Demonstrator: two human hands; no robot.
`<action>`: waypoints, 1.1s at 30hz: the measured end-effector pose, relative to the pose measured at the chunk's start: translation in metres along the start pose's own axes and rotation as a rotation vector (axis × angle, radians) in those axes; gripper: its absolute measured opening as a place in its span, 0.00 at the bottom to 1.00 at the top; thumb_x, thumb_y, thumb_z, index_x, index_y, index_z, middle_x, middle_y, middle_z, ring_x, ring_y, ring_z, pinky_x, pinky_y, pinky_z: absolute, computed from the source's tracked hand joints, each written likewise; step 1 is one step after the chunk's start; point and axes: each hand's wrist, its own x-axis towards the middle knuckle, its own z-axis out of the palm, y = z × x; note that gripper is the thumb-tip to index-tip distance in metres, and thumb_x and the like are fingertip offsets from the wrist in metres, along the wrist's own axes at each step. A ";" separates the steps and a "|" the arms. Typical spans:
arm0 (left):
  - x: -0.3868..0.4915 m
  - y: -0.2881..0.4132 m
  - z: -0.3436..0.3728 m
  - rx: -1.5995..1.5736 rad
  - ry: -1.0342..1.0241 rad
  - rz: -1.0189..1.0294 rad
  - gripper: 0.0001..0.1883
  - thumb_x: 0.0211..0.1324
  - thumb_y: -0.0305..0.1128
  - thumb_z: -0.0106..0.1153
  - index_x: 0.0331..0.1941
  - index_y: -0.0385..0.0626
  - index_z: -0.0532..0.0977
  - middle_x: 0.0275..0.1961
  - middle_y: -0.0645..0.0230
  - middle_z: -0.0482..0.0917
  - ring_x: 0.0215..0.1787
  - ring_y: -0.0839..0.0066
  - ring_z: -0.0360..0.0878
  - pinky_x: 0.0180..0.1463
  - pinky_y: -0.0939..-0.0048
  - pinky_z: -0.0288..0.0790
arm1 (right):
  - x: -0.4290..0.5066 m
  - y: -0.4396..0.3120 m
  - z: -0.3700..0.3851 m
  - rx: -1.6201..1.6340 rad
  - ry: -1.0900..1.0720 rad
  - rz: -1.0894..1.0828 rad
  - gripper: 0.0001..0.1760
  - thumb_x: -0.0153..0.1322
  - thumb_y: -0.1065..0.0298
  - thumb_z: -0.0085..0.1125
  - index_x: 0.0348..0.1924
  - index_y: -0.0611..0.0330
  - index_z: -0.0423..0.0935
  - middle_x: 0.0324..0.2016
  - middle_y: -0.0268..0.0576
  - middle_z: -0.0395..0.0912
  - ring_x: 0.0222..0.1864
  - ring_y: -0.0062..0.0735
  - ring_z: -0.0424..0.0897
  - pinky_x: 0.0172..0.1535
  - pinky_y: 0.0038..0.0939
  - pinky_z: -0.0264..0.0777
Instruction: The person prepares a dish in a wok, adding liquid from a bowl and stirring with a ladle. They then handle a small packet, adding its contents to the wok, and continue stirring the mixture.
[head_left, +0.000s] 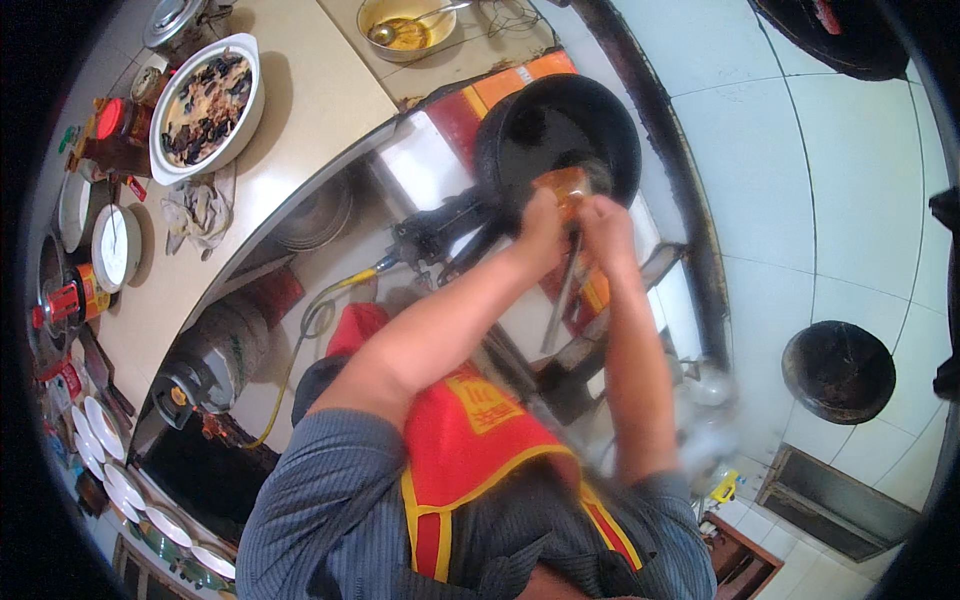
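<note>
Both my hands meet over the near side of a dark wok (559, 120) that stands on a gas burner. A small clear packet with orange-brown contents (562, 187) is between them. My left hand (546, 225) grips the packet's near left edge, and my right hand (606, 229) pinches its right side. Beneath my hands a metal utensil's handle (561, 300) slants out of the wok towards me; its other end is blurred. The wok's inside looks dark and shiny.
On the counter (315, 82) at left are a white casserole dish of food (206, 109), a crumpled cloth (199, 214), a white bowl (116, 247) and several plates (124, 486). A bowl with a ladle (405, 37) stands beyond. A gas cylinder (225, 352) with a yellow hose is below.
</note>
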 end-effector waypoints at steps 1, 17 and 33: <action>-0.006 0.004 0.002 -0.041 -0.020 -0.033 0.04 0.63 0.36 0.47 0.32 0.55 0.70 0.22 0.78 0.63 0.16 0.82 0.57 0.19 0.73 0.51 | -0.003 -0.007 -0.003 0.046 -0.012 0.009 0.11 0.71 0.65 0.56 0.32 0.65 0.80 0.21 0.48 0.79 0.24 0.32 0.77 0.31 0.35 0.70; 0.017 -0.015 -0.018 0.039 -0.157 -0.063 0.06 0.67 0.37 0.55 0.34 0.53 0.74 0.21 0.76 0.71 0.16 0.84 0.64 0.17 0.77 0.54 | -0.019 -0.018 -0.004 -0.087 0.001 -0.031 0.13 0.71 0.65 0.56 0.30 0.67 0.80 0.21 0.54 0.79 0.24 0.37 0.80 0.32 0.35 0.71; 0.031 -0.033 -0.020 -0.164 -0.071 -0.040 0.08 0.73 0.36 0.46 0.38 0.48 0.72 0.27 0.71 0.74 0.22 0.77 0.67 0.25 0.74 0.62 | -0.010 0.002 -0.003 -0.404 0.174 -0.262 0.14 0.70 0.62 0.54 0.27 0.64 0.77 0.29 0.58 0.79 0.34 0.62 0.79 0.39 0.52 0.73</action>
